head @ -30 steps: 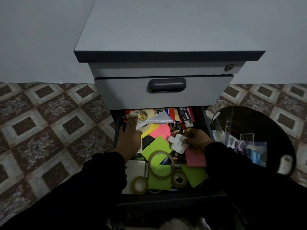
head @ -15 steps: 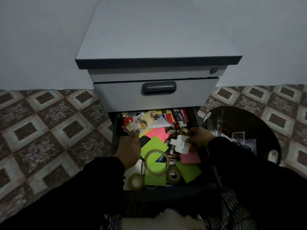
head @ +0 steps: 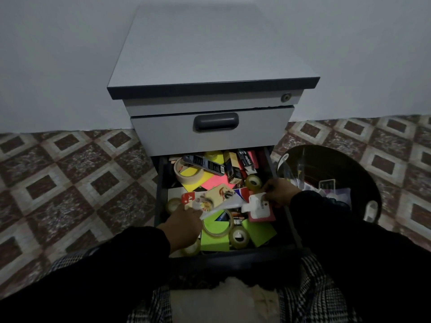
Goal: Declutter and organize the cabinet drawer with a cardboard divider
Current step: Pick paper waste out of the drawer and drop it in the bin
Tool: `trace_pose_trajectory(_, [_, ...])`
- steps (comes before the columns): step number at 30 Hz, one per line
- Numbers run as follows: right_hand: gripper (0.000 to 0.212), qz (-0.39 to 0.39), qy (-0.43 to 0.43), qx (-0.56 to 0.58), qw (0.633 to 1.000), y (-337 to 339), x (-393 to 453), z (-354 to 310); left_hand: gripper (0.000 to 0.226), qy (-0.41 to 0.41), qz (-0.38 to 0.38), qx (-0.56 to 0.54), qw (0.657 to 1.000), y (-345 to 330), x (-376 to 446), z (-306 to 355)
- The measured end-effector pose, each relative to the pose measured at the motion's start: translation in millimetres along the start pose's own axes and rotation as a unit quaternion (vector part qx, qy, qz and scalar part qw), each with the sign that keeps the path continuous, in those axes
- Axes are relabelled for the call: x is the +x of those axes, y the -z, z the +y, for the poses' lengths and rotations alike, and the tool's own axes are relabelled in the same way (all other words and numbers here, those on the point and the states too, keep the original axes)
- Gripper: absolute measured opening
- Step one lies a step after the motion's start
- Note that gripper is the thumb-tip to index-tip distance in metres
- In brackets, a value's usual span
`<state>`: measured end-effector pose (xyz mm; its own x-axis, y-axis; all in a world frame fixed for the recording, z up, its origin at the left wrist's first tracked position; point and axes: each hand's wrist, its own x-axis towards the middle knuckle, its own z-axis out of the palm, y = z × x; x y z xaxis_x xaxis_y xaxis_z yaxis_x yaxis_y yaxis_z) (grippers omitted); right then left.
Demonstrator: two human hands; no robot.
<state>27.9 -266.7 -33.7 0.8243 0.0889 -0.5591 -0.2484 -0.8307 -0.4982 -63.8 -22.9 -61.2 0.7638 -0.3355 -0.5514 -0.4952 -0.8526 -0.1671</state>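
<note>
The fingers of the left hand (head: 184, 226) pinch the near edge of a printed card packet (head: 210, 199), red at one end with a cartoon picture, holding it tilted above the clutter. The right hand (head: 278, 191) curls its fingers round a small white tag-shaped packet (head: 256, 204), just beside the card packet's right end. Both hands reach out of black sleeves into the open drawer (head: 162, 194), the lower one of a grey cabinet (head: 210, 54) whose upper drawer is closed. Under the hands lie green sticky notes (head: 214, 241), a pink pad (head: 262, 216), and several clear tape rolls (head: 238, 237). Farther back sit a roll of masking tape (head: 187, 174) on yellow and pink paper, a dark flat box (head: 205, 163) and a box marked "stapler" (head: 246, 159). A round black bin (head: 363, 180) with scraps in it stands on the patterned tile floor (head: 70, 183), right of the drawer. I see no cardboard divider.
</note>
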Motion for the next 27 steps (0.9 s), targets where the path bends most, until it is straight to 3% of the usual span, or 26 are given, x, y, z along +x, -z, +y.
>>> trace_pose_trajectory(3, [0.030, -0.007, -0.003, 0.013, 1.000, -1.1, 1.9, 0.2, 0.030, -0.032, 0.020, -0.048, 0.998, 4.4, 3.0, -5.7])
trace_pose_trajectory(6, [0.030, -0.016, -0.013, 0.022, 1.000, -3.0, 8.2, 1.6, 0.034, 0.031, 0.096, -0.141, 0.985, 13.5, 17.4, -18.7])
trace_pose_trajectory(9, [0.028, -0.011, -0.005, 0.002, 1.000, -3.9, 15.4, 1.0, 0.037, 0.086, 0.163, -0.087, 0.979, 14.4, 43.7, -36.0])
trace_pose_trajectory(14, [0.021, 0.003, 0.010, 0.015, 1.000, -5.0, 25.5, 1.4, 0.056, 0.089, 0.138, -0.015, 0.986, 15.2, 78.0, -48.6])
trace_pose_trajectory(23, [0.018, -0.033, 0.028, 0.040, 0.998, -19.3, 29.3, -1.5, 0.055, 0.118, 0.102, 0.023, 0.988, 16.1, 99.8, -53.1])
trace_pose_trajectory(25, [0.020, -0.031, 0.023, 0.042, 0.998, -18.3, 27.6, -1.4, 0.054, 0.112, 0.139, 0.035, 0.983, 17.3, 94.1, -54.2])
trace_pose_trajectory(27, [0.019, -0.028, 0.020, 0.050, 0.998, -16.7, 26.2, -0.1, 0.048, 0.090, 0.226, 0.054, 0.968, 15.2, 89.7, -58.0])
